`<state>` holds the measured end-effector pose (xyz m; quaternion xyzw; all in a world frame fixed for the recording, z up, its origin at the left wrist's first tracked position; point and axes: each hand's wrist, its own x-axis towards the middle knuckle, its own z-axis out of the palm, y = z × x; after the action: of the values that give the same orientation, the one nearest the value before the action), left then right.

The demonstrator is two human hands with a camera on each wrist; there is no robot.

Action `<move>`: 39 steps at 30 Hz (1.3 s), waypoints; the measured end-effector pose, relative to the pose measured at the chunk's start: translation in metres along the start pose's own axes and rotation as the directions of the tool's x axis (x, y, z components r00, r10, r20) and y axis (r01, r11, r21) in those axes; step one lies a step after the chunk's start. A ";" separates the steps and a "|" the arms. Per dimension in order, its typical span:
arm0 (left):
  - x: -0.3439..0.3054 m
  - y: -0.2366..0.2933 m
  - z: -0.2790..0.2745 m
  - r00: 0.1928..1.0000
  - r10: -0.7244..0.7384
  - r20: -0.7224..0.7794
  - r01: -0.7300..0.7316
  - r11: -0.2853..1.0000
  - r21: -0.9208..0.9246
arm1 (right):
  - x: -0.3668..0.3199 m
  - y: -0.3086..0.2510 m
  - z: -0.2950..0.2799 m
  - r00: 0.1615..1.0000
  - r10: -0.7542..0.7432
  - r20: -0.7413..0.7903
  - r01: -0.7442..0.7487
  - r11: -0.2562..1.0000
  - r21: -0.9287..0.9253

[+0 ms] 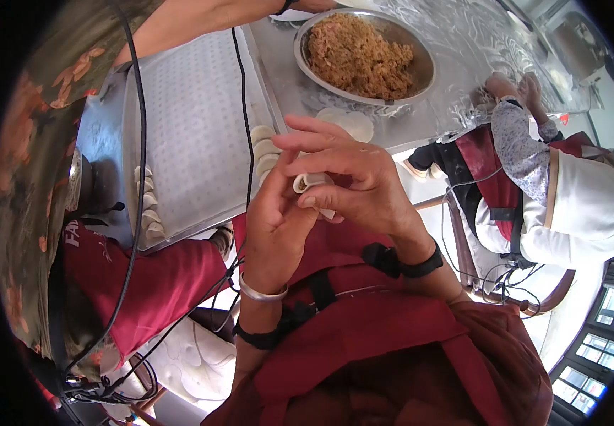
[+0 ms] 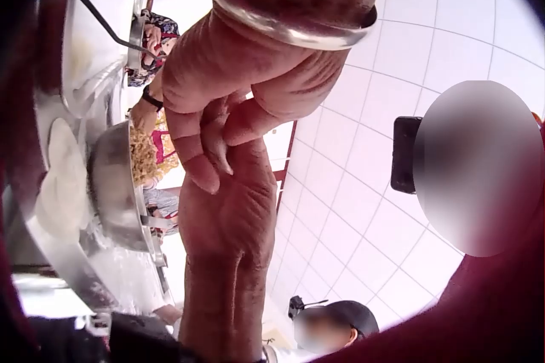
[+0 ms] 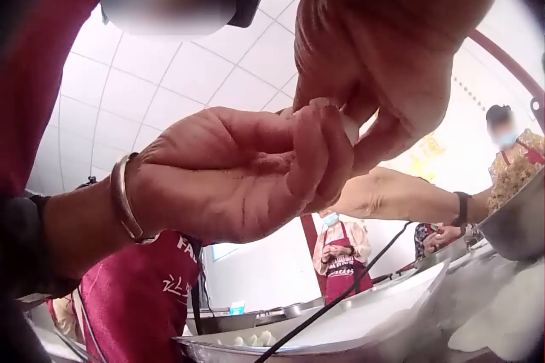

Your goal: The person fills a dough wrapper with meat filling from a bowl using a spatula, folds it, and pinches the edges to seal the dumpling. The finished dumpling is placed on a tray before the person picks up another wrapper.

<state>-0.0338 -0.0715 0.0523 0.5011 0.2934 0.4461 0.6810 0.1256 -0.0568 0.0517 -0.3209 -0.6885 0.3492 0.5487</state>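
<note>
A pale dumpling, its wrapper folded round some brown filling, sits between my two hands in front of my apron. One end of it stays open and faces up-left in the head view. My right hand pinches it from the right, the thumb along its near side. From the left, my left hand, with a silver bangle at the wrist, holds it in curled fingers. The right wrist view shows just a sliver of the dumpling between both sets of fingers; the fingers hide the rest.
A metal bowl of meat filling stands beyond my hands, with round wrappers before it. A lined tray bears rows of dumplings. A black cable crosses it. Another person's arm reaches over its far end.
</note>
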 end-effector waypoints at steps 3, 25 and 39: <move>0.001 0.003 0.006 0.999 -0.013 -0.041 0.012 1.000 -0.024 | -0.002 0.007 0.000 0.999 -0.037 -0.011 0.038 0.998 0.050; -0.003 0.004 0.003 0.988 -0.014 -0.154 0.014 1.000 -0.006 | -0.005 0.003 0.019 0.974 0.040 -0.223 -0.027 0.998 0.062; -0.005 -0.001 -0.001 0.995 0.007 -0.103 0.007 0.991 0.137 | -0.006 -0.004 0.011 0.989 0.032 -0.147 -0.048 0.993 -0.107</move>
<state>-0.0370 -0.0757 0.0511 0.5230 0.3583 0.4501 0.6289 0.1163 -0.0659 0.0503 -0.3888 -0.6584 0.2974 0.5718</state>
